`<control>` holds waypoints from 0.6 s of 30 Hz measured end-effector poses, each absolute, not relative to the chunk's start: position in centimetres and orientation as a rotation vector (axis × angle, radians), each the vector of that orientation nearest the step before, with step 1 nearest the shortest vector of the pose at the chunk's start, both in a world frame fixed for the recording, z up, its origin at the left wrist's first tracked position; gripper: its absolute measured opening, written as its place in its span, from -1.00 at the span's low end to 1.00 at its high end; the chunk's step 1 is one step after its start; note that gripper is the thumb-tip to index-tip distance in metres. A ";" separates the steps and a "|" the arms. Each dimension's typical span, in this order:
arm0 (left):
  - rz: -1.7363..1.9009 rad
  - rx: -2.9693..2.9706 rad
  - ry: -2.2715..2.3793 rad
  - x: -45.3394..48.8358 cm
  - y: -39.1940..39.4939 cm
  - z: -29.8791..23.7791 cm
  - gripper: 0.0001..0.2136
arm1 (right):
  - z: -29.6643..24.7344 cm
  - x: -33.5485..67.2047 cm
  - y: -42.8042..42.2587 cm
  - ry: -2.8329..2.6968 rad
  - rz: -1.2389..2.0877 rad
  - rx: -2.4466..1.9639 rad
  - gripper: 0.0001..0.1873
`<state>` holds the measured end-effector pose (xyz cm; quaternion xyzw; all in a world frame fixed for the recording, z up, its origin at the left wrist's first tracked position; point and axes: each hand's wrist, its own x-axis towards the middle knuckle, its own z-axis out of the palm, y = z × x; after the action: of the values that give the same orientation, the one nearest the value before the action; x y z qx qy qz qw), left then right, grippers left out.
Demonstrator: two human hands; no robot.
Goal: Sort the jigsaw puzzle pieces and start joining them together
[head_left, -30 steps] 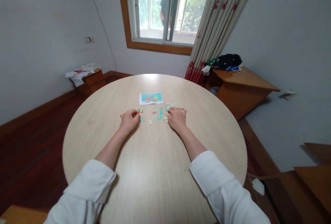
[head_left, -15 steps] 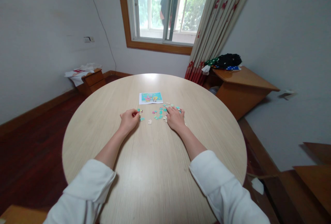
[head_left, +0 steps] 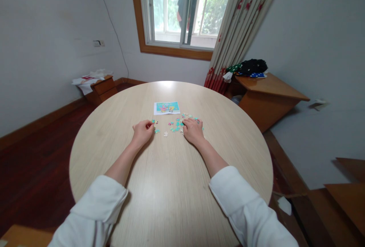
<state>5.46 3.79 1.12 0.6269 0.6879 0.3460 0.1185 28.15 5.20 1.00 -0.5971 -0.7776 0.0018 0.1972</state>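
Note:
Small jigsaw pieces (head_left: 178,124), mostly teal with some pink and pale ones, lie loosely scattered on the round wooden table (head_left: 168,186). My left hand (head_left: 143,131) is curled in a pinch at the left, its fingertips at a small group of teal and yellow puzzle pieces (head_left: 156,130); the piece in the pinch is mostly hidden. Over the main scatter, my right hand (head_left: 194,130) lies palm down, fingers stretched out and touching pieces, some of them covered. One pale piece (head_left: 165,134) lies alone between the hands.
A printed picture sheet (head_left: 167,108) with cartoon figures lies behind the pieces. Beyond the table stand a small wooden cabinet with papers (head_left: 99,83) at left and a wooden desk with cloths (head_left: 268,87) at right. A window and curtain (head_left: 230,30) are behind.
My right hand has shifted very slightly left over the pieces, and a few pieces near its fingers look moved. My left hand keeps its pinch in the same place.

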 end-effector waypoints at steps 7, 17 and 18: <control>1.019 1.824 1.997 5.3 3.8 1.0 -0.80 | 0.9 28.5 5.4 -2.046 -0.158 -1.842 -0.58; 1.026 1.831 1.989 5.4 3.8 1.0 -0.82 | 0.8 28.7 5.5 -2.105 -0.044 -1.734 -0.60; 1.029 1.830 1.990 5.3 3.8 1.0 -0.82 | 0.7 28.8 5.6 -2.065 -0.068 -1.744 -0.61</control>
<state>5.35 3.84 0.99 0.6277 0.6825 0.3531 0.1243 28.78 5.61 0.73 -0.6296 -0.7455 -0.0246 0.2172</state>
